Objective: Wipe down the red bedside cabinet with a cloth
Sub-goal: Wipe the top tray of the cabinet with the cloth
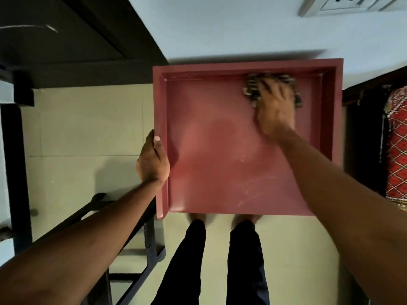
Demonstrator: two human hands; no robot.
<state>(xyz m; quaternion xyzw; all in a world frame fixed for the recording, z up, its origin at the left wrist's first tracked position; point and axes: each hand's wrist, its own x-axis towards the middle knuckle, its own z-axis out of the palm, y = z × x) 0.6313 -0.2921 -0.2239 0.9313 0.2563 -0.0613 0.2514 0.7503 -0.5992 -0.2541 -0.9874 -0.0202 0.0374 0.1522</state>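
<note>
The red bedside cabinet [220,164] is seen from straight above, its flat top framed by a raised rim on the left, far and right sides. My right hand [275,108] presses a dark patterned cloth [253,91] onto the top near the far right corner; the hand and cloth are motion-blurred. My left hand [153,160] grips the left rim about halfway along, thumb on the rim's top. Faint pale streaks show on the near part of the top.
A dark wooden furniture piece [66,40] stands at the far left. A black metal frame [141,238] sits on the tiled floor left of my legs [211,260]. Red patterned fabric [396,146] lies at the right. A wall [242,29] with a socket is behind the cabinet.
</note>
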